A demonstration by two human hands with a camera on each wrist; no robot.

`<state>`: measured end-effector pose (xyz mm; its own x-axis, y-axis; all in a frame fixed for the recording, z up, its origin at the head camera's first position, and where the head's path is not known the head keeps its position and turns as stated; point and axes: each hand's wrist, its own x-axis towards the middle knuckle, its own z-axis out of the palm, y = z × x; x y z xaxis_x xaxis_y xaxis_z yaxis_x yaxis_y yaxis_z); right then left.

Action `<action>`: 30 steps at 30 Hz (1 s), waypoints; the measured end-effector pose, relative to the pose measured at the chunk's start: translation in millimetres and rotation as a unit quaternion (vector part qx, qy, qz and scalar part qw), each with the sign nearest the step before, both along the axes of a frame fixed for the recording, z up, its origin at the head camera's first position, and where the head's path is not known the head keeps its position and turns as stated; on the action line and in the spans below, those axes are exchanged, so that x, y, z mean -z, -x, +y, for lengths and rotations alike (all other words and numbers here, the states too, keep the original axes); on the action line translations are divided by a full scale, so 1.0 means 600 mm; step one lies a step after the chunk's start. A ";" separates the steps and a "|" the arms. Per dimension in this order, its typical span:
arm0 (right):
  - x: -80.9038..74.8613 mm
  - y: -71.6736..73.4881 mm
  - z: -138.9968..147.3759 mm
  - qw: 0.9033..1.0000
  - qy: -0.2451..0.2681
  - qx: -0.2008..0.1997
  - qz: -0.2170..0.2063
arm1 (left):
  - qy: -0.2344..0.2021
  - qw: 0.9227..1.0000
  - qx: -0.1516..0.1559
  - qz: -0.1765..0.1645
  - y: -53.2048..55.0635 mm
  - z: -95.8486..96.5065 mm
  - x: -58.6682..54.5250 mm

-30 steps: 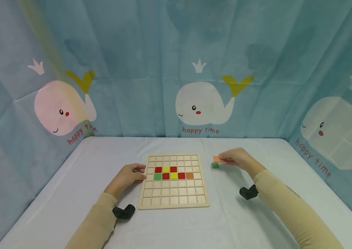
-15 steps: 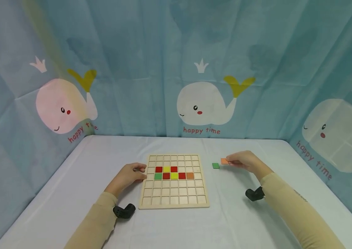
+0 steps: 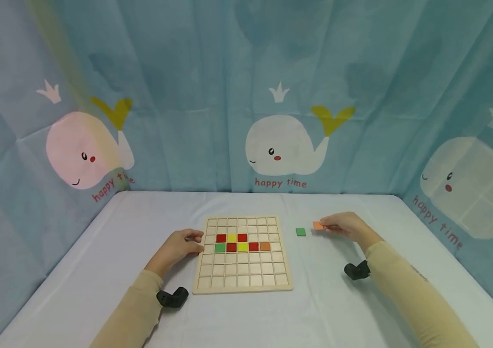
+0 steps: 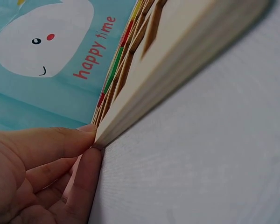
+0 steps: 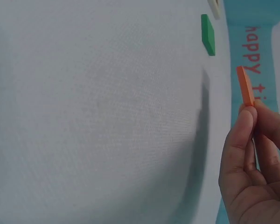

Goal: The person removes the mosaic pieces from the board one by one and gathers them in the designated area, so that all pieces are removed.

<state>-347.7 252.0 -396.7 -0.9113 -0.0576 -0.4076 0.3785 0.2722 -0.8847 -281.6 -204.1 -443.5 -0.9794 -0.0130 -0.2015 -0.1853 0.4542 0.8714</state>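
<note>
In the head view a square wooden grid board (image 3: pixel 243 270) lies on the table, with red, yellow, green and orange square tiles in two of its rows. My left hand (image 3: pixel 179 249) is at the board's left side; the left wrist view shows thumb and a finger pinching the board's edge (image 4: pixel 144 93). To the right of the board, my right hand (image 3: pixel 345 226) holds an orange square tile (image 3: pixel 318 225) between thumb and fingers, raised over the cloth in the right wrist view. A green square tile (image 3: pixel 300 232) lies flat between board and right hand.
A white cloth (image 3: pixel 246 319) covers the table. Behind and at the sides hangs a blue curtain (image 3: pixel 185 145) printed with whales. Each wrist wears a black camera mount, such as the left mount (image 3: pixel 172 297).
My right hand has carried the orange tile rightward, away from the green tile, and now pauses there. The left hand stays on the board's edge.
</note>
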 end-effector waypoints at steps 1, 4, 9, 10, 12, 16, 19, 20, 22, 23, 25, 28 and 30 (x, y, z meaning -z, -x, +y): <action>0.002 0.000 0.000 1.000 0.000 0.003 -0.002 | 0.001 1.000 0.000 -0.001 0.000 0.000 0.001; 0.009 0.002 0.003 1.000 -0.002 0.008 -0.006 | -0.002 1.000 -0.003 0.001 0.000 0.000 0.003; 0.018 0.003 0.009 1.000 -0.004 0.014 -0.009 | -0.009 1.000 -0.005 -0.001 -0.001 0.001 0.008; 0.019 0.003 0.010 1.000 -0.004 0.014 -0.011 | -0.010 1.000 -0.005 -0.003 -0.001 0.001 0.008; 0.021 0.003 0.012 1.000 -0.008 0.014 -0.017 | -0.010 1.000 -0.004 -0.002 -0.002 0.000 0.008; 0.022 0.002 0.014 0.999 -0.011 0.020 -0.023 | -0.010 1.000 -0.003 0.009 -0.002 -0.002 0.005; 0.021 0.003 0.015 0.999 -0.011 0.026 -0.028 | -0.009 1.000 0.003 0.009 -0.002 -0.002 0.003; 0.021 0.003 0.015 0.999 -0.013 0.021 -0.028 | -0.009 1.000 0.006 0.009 -0.002 -0.002 0.003; 0.021 0.004 0.015 0.999 -0.015 0.017 -0.025 | -0.011 1.000 0.009 0.009 -0.003 -0.002 0.002; 0.021 0.005 0.015 0.999 -0.015 0.019 -0.024 | -0.011 1.000 0.010 0.010 -0.003 -0.002 0.001; 0.022 0.007 0.014 0.999 -0.015 0.019 -0.022 | -0.012 1.000 0.009 0.012 -0.003 -0.001 0.000; 0.023 0.010 0.014 0.999 -0.015 0.021 -0.028 | -0.011 1.000 0.007 0.009 -0.004 -0.001 -0.003; 0.024 0.012 0.014 0.999 -0.021 0.026 -0.032 | -0.009 1.000 0.008 0.008 -0.003 0.000 -0.004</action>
